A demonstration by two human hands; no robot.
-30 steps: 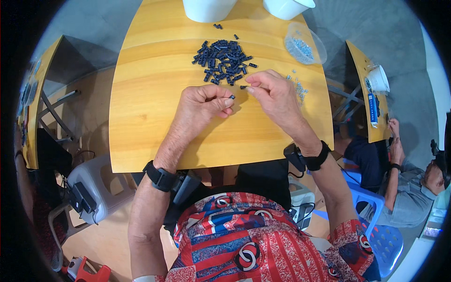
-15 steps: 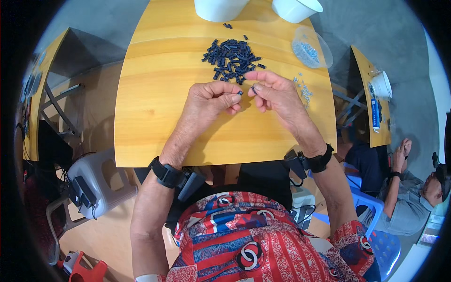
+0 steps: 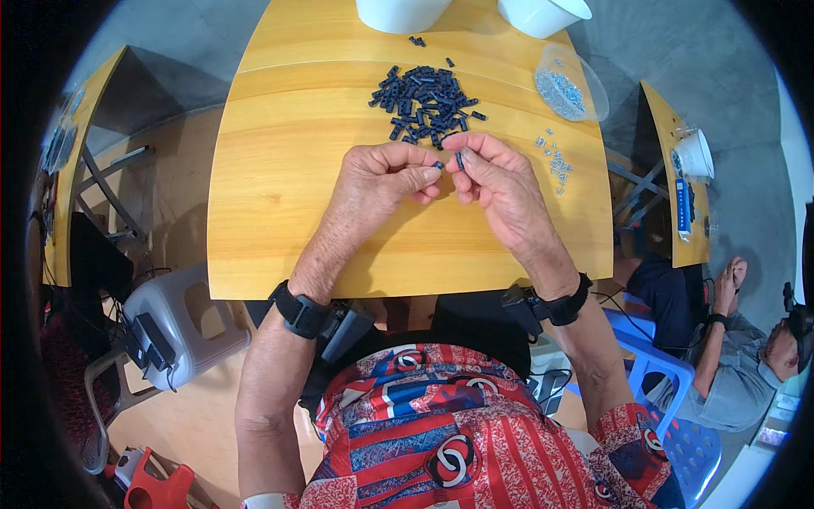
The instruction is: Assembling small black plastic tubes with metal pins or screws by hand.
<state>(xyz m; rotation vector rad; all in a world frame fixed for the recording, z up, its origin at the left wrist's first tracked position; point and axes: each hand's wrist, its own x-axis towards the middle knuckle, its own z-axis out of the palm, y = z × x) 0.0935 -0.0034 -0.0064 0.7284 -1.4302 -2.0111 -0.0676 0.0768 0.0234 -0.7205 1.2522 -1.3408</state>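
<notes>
**Small parts brought together at the fingertips**

Left hand [image 3: 377, 182] and right hand [image 3: 500, 182] each pinch a small dark piece [image 3: 459, 159], closer together than a second ago, above the yellow table [image 3: 271, 212], near the pile of dark pieces [image 3: 426, 106]. Joining appears underway.

Both hands [image 3: 386, 182] [image 3: 500, 182] w/ small dark parts [image 3: 448, 161], prob. pinched, near pile [image 3: 424, 106].

Two white bowls [image 3: 398, 13] at the table's far edge cut off by the picture's top. Small dark part [image 3: 437, 165] mostly hidden between fingertips of the left hand [image 3: 377, 182]; another [image 3: 459, 159] half buried in the grip of the right hand [image 3: 500, 182], shape too small to tell. Contents of the clear dish [image 3: 570, 85] at far right too fine to make out. Loose silvery bits [image 3: 555, 161] right of the hands equally unclear.
</notes>
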